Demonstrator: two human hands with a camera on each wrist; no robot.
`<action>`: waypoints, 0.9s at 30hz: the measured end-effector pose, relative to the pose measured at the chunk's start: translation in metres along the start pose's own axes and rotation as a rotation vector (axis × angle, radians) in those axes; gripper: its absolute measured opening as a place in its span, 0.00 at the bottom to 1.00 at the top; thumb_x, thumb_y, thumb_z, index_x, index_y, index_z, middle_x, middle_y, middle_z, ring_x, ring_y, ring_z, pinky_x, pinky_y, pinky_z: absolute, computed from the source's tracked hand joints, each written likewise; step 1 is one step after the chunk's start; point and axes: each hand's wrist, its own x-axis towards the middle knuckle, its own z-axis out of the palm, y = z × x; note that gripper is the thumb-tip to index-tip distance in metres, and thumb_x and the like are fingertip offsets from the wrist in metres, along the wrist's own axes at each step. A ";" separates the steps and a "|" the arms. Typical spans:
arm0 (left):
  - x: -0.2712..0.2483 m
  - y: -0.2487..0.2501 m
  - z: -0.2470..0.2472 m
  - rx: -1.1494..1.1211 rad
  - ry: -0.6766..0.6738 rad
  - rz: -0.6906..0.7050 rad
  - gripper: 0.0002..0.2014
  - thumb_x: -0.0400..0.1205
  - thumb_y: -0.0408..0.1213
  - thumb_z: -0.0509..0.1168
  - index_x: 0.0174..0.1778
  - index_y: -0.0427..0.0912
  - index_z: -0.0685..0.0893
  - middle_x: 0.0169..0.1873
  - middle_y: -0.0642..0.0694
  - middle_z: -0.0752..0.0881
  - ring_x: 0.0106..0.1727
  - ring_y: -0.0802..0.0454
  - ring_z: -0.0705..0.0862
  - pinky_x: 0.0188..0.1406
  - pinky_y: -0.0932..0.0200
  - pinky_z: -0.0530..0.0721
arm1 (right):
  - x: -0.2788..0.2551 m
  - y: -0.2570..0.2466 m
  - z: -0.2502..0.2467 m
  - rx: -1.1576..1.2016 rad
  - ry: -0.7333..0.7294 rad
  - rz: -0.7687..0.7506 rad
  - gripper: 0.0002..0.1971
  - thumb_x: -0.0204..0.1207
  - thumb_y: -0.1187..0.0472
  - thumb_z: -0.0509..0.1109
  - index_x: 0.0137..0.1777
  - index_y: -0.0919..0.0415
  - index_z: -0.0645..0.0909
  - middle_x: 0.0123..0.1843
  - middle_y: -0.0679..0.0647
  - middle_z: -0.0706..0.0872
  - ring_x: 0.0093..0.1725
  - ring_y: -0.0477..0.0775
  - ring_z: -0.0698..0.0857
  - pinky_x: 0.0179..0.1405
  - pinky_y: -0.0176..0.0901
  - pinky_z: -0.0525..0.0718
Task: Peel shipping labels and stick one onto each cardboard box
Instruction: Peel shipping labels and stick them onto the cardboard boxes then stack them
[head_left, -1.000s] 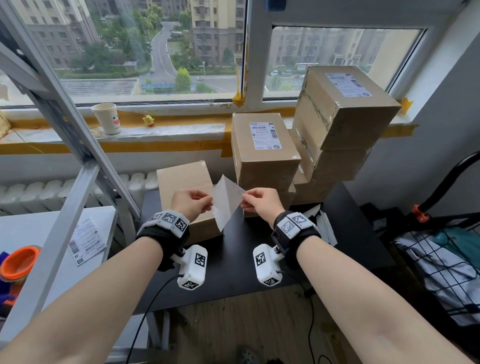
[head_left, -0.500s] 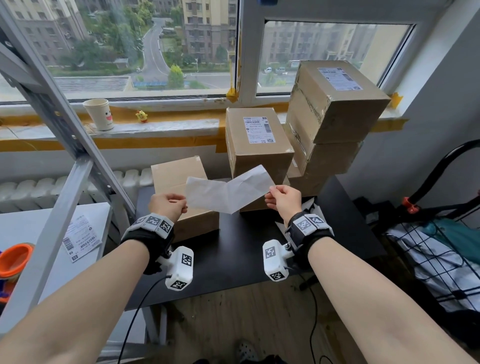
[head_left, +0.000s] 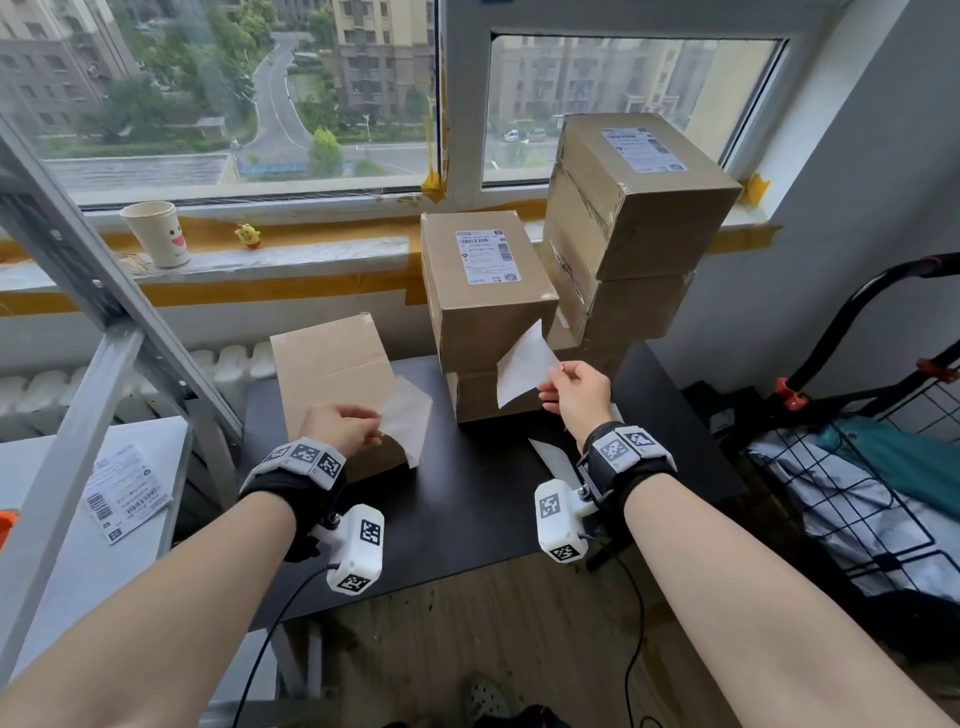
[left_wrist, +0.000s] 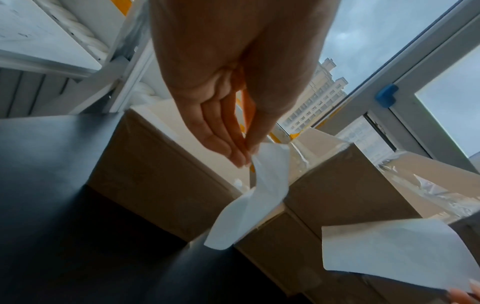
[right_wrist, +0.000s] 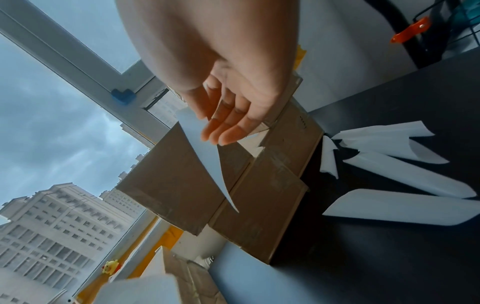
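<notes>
My left hand (head_left: 375, 432) pinches a curled white sheet (head_left: 410, 422) by one corner, just over the near edge of the plain unlabelled box (head_left: 332, 371). In the left wrist view the sheet (left_wrist: 250, 195) hangs from my fingertips (left_wrist: 240, 157). My right hand (head_left: 551, 380) pinches a second white sheet (head_left: 524, 370) in front of the middle box (head_left: 483, 317), which carries a printed label (head_left: 487, 257). The right wrist view shows this sheet (right_wrist: 205, 150) against my fingers (right_wrist: 226, 133). I cannot tell which sheet is the label and which the backing.
A stack of boxes (head_left: 639, 218) stands at the back right, its top one labelled. Loose white backing sheets (right_wrist: 389, 142) lie on the black table (head_left: 467, 519). A printed label (head_left: 124, 491) lies on the white side table. A metal frame (head_left: 104, 312) slants at the left, a wire cart (head_left: 857, 493) stands at the right.
The two sheets, stretched between my hands as one piece half a second ago, have come apart. My left hand has dropped toward the plain box; my right hand has drawn to the right.
</notes>
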 end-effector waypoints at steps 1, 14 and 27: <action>-0.004 0.001 0.008 -0.018 -0.072 -0.009 0.05 0.78 0.24 0.67 0.37 0.35 0.84 0.16 0.46 0.84 0.14 0.62 0.81 0.17 0.73 0.80 | 0.001 0.001 -0.002 -0.003 -0.019 -0.005 0.05 0.83 0.65 0.62 0.53 0.65 0.78 0.35 0.53 0.83 0.34 0.46 0.82 0.31 0.32 0.83; 0.007 -0.022 0.112 0.305 -0.263 -0.089 0.09 0.78 0.27 0.67 0.31 0.38 0.82 0.27 0.40 0.85 0.16 0.60 0.81 0.19 0.69 0.81 | 0.022 0.038 -0.035 -0.003 -0.263 0.096 0.09 0.80 0.68 0.66 0.56 0.71 0.83 0.41 0.52 0.88 0.40 0.45 0.86 0.39 0.30 0.86; 0.029 -0.009 0.122 0.490 -0.143 -0.050 0.10 0.79 0.32 0.66 0.54 0.35 0.86 0.49 0.35 0.87 0.48 0.39 0.87 0.48 0.53 0.83 | 0.035 0.038 -0.042 -0.019 -0.426 0.121 0.08 0.77 0.70 0.70 0.54 0.70 0.85 0.45 0.57 0.89 0.40 0.44 0.88 0.46 0.33 0.86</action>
